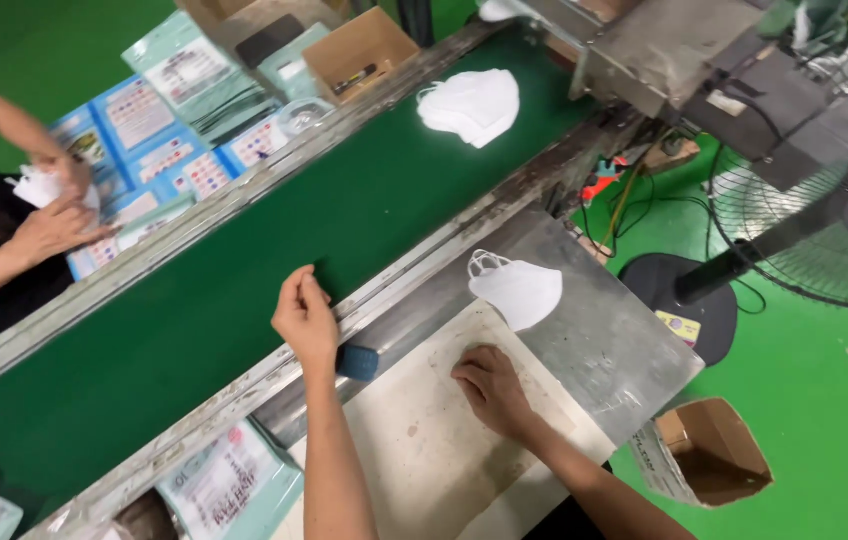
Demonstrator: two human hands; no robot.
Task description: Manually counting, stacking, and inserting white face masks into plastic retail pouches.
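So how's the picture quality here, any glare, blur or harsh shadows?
Head view: even, soft light, with only faint shadows under the left hand and right hand; a dull sheen on the metal table; the white mask looks slightly washed out; the co-worker's hands at the edge are softly blurred.
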